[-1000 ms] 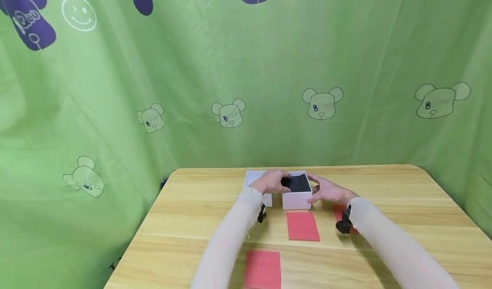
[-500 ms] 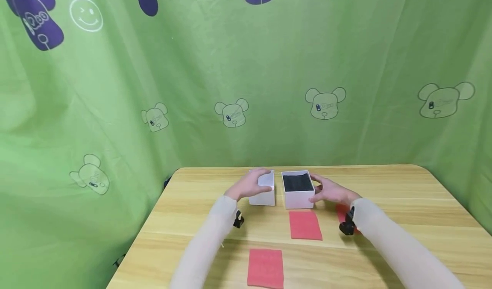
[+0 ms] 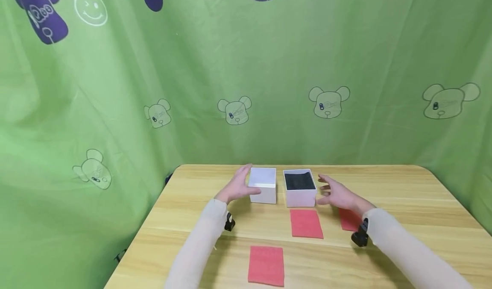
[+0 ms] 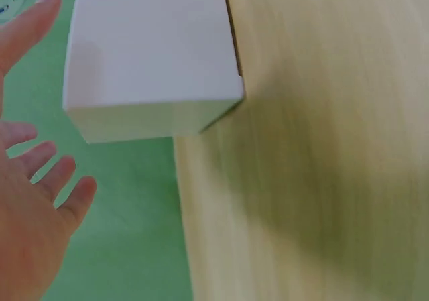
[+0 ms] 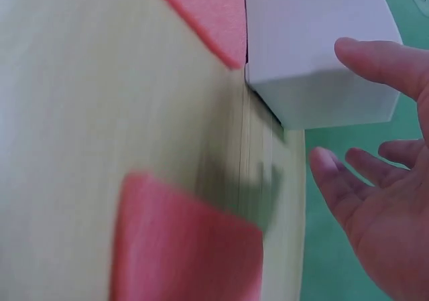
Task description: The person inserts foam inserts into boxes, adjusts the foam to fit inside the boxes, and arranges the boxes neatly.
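Two white, open-topped boxes stand side by side at the back of the table. In the right box (image 3: 301,199) lies a black cloth-like piece (image 3: 299,181); the left box (image 3: 263,193) shows a bare white inside. My left hand (image 3: 235,188) is at the left box's outer side, fingers spread, its thumb overlapping the front face in the head view. The left wrist view has those fingers apart from the box wall (image 4: 151,46). Just off the right box's right side is my right hand (image 3: 339,194), fingers loosely bent, holding nothing.
Three red squares of cloth-like material lie on the wooden table (image 3: 192,237): a middle one (image 3: 306,223) before the right box, a front one (image 3: 266,265), and a right one (image 3: 349,219) partly under the right wrist in view. A green curtain (image 3: 276,139) hangs behind.
My left hand has left the black piece in the right box and moved left to the left box's far side. My right hand has let go of the right box and drawn slightly right.
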Available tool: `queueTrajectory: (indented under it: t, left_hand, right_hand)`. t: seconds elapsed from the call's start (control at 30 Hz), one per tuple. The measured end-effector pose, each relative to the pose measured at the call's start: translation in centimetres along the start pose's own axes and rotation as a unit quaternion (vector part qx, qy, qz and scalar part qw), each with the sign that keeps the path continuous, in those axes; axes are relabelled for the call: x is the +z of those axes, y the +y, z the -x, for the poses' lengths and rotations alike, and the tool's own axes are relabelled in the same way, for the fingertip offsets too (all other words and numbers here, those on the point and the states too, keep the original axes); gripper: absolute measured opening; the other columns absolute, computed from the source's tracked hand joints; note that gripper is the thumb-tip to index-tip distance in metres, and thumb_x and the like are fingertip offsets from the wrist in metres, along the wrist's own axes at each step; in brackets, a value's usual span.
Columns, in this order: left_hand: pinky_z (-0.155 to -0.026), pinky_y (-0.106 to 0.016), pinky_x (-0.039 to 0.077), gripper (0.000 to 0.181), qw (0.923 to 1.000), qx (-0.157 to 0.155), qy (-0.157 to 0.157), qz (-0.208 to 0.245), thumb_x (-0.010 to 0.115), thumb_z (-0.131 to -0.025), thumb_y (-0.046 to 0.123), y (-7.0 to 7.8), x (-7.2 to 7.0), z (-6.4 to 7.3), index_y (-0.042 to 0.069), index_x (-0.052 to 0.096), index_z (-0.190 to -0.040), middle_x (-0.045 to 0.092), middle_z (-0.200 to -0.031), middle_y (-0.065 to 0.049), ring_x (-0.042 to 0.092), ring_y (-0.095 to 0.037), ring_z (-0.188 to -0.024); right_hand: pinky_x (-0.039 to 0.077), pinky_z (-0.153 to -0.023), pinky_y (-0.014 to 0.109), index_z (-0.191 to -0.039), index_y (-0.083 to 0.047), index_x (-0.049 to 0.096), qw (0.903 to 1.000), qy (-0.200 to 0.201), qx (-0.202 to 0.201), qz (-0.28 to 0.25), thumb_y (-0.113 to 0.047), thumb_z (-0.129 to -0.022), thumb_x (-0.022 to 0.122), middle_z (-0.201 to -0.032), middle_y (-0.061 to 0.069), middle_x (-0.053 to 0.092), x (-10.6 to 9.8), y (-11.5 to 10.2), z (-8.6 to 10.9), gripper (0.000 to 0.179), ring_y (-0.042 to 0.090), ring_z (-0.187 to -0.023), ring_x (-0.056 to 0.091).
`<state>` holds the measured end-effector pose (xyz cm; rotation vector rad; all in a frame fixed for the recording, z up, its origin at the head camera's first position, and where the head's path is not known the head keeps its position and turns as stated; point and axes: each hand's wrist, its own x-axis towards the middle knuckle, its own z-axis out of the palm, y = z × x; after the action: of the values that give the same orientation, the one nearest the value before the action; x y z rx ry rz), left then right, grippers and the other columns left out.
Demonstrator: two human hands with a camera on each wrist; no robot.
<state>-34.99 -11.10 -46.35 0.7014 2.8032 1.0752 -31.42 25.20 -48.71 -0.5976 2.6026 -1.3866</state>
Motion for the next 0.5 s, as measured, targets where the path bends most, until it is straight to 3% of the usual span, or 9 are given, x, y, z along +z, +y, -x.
queueTrajectory:
  t: [0.13, 0.27, 0.5]
  left_hand:
    - [-0.111, -0.047, 0.019, 0.109, 0.9994, -0.023, 0.002, 0.024, 0.082, -0.071, 0.034, -0.6, 0.5, -0.3, 0.011, 0.012, -0.152, 0.01, -0.157, -0.009, 0.013, -0.025, -0.141]
    - [-0.111, -0.049, 0.015, 0.114, 0.9978, -0.043, 0.007, 0.049, 0.082, -0.07, 0.036, -1.6, 1.1, -0.7, 0.013, 0.008, -0.153, 0.007, -0.157, -0.008, 0.01, -0.026, -0.142]
    - [-0.111, -0.05, 0.014, 0.116, 0.9946, -0.04, 0.011, 0.096, 0.084, -0.069, 0.033, -2.4, 2.1, -0.9, 0.006, 0.006, -0.152, 0.007, -0.157, -0.011, 0.012, -0.029, -0.141]
  right_hand:
    - [0.043, -0.093, 0.055, -0.14, 0.013, 0.025, 0.996, 0.018, -0.025, 0.084, -0.006, -0.077, 0.076, -0.138, 0.034, 0.034, -0.8, 0.5, 1.9, 0.083, 0.051, -0.118, 0.042]
    - [0.043, -0.092, 0.056, -0.138, 0.009, 0.034, 0.9857, 0.022, -0.036, 0.163, -0.012, -0.076, 0.078, -0.136, 0.029, 0.04, -1.6, 0.8, 3.7, 0.079, 0.047, -0.117, 0.044]
    - [0.037, -0.096, 0.058, -0.134, 0.006, 0.043, 0.9638, 0.022, -0.036, 0.263, -0.024, -0.07, 0.082, -0.131, 0.025, 0.046, -2.9, 1.7, 6.6, 0.081, 0.042, -0.119, 0.043]
